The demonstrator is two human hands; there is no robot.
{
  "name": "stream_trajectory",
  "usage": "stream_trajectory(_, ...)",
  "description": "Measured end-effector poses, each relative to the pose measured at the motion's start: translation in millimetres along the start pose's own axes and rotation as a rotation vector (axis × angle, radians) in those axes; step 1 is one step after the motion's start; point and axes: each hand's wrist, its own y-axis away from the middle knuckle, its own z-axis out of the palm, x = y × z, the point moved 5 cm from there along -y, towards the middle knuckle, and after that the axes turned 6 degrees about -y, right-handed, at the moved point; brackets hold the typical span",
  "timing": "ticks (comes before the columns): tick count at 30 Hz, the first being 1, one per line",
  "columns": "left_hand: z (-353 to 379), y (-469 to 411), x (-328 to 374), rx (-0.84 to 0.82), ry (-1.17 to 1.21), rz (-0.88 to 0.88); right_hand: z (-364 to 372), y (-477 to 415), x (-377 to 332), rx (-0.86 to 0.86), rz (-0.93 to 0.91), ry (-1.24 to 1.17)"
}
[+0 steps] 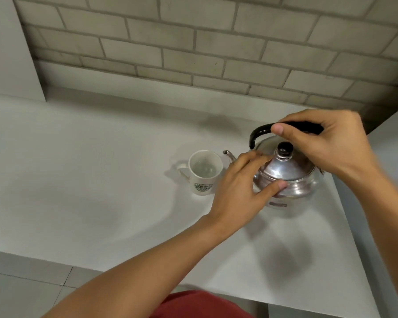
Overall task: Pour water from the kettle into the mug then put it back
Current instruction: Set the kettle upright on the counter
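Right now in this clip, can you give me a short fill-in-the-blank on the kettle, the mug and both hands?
1. The right hand grips the kettle's black ____.
2. The left hand rests against the kettle on the side facing the ____.
3. The kettle's spout points toward the white ____.
4. The mug stands upright on the ____.

Missing words: handle; mug; mug; counter
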Motion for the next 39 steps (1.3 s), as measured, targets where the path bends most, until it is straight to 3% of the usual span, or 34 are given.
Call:
stream_trajectory(8,-17.3,-33.3,17.4,0.081,-0.030,0.090,-18.7,22.8,44.9,0.173,0.094,-0.296)
stream_trajectory(14,-1.8,-75.1,9.5,-0.101,-0.032,-0.013,-24.1,23.5,78.2,0.227,0.139,-0.343)
stream_trajectory(18,9.7,-92.8,3.7,-0.216,-0.077,0.035,-23.6,17.4,91.2,0.233,0.138,-0.368)
stream_trajectory(29,21.4,-161.1,-24.9,-0.047,-0.296,-0.057,-5.2,-44.9,155.7,0.098,0.255,-0.419)
stream_trajectory(39,35.7,-222.5,-91.8,-0.049,-0.192,-0.277,37.0,-84.0,231.7,0.110,0.362,-0.411)
